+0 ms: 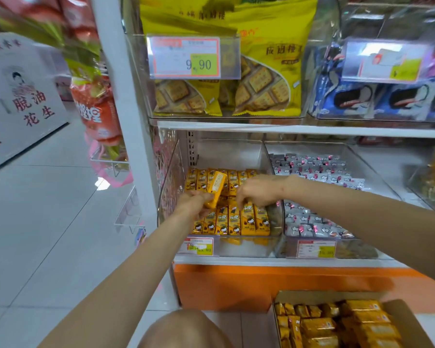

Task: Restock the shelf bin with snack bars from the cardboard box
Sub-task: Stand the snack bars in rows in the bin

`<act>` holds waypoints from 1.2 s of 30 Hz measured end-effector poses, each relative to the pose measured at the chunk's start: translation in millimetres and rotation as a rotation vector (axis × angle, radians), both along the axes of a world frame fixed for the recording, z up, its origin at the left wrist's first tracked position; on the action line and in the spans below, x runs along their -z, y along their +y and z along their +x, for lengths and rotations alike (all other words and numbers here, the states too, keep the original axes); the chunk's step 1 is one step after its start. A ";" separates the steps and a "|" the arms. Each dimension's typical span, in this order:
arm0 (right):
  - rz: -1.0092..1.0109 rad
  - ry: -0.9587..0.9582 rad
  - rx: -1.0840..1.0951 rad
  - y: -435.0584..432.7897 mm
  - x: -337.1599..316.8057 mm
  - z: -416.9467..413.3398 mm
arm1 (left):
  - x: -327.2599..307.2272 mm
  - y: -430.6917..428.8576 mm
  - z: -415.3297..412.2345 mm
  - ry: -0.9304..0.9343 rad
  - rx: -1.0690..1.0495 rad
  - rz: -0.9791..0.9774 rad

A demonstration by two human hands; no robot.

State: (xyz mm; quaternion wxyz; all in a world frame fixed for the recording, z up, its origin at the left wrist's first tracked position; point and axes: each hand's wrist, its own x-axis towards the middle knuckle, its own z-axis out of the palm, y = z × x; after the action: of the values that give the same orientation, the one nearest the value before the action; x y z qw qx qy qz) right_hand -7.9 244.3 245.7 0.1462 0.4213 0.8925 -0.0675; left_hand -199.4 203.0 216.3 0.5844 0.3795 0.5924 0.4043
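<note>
Shelf bin is judged mostly filled. One snack bar is gripped in left hand; near-row bar is pinched by right hand. Many bars are left in cardboard box.

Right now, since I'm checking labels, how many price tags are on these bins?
4: upper-left tag on the cracker bin, upper-right tag on the blue-packet bin, lower-left tag on the snack bar bin, lower-right tag beside it. More may sit off-frame right.
</note>
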 end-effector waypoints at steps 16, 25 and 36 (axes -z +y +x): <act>-0.292 0.725 0.550 19.9 -34.1 -9.8 | 0.0 -14.1 7.9 0.743 0.090 0.657; -0.528 0.679 0.344 18.2 -38.0 6.7 | -3.2 -12.4 6.6 0.622 0.261 0.508; 0.034 0.306 -0.007 11.5 -31.5 -10.3 | -1.6 -10.8 6.8 0.557 0.231 0.476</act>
State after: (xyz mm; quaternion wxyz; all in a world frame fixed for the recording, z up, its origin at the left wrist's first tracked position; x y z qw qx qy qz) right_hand -18.2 255.8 277.3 0.0018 0.4052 0.9069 -0.1153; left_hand -192.6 192.2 217.9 0.3382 0.6644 0.5713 0.3433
